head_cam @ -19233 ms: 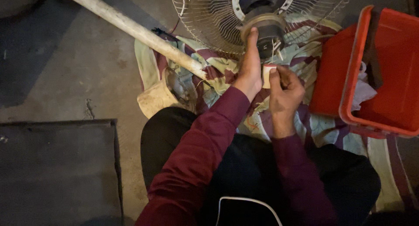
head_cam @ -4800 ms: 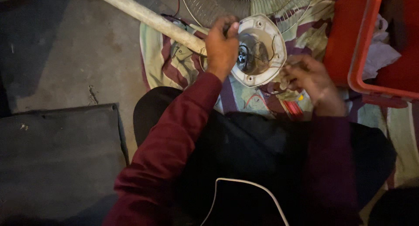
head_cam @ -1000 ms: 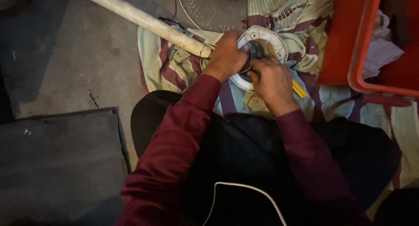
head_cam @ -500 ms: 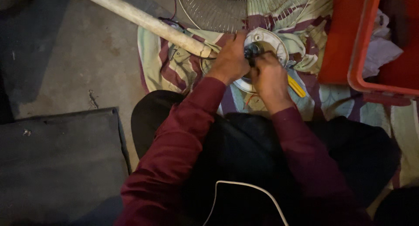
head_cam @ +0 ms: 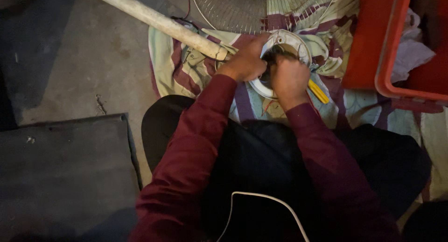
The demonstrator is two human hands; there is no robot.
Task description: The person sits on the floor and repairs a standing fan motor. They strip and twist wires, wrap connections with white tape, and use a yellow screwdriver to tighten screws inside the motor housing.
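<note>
On a striped, rumpled cloth [head_cam: 186, 71] spread over bare concrete floor [head_cam: 70, 60], head view: a round white plastic motor housing [head_cam: 294, 41], shallow and dish-shaped, dark inside, lies just in front of the seated person's knees. Left hand [head_cam: 245, 60] curls over the housing's left rim, fingers wrapped on it. Right hand [head_cam: 289, 81] is bunched over the dark centre, fingers closed; what they pinch is hidden by the hand itself, so cannot tell. Both hands cover most of the housing; only its upper rim and a lower arc show.

A yellow tool handle [head_cam: 318, 91], smooth plastic, sticks out just beside the right hand on the cloth. A pale, scuffed pipe [head_cam: 158, 22] runs diagonally from upper left and ends near the left hand. Wire fan grille [head_cam: 233, 8], thin concentric rings, lies beyond the housing. Red plastic crate [head_cam: 378, 50] at right, crumpled white rag [head_cam: 410, 55] inside. Dark flat slab [head_cam: 60, 172] at lower left. Thin white cable [head_cam: 266, 200] loops across the lap.
</note>
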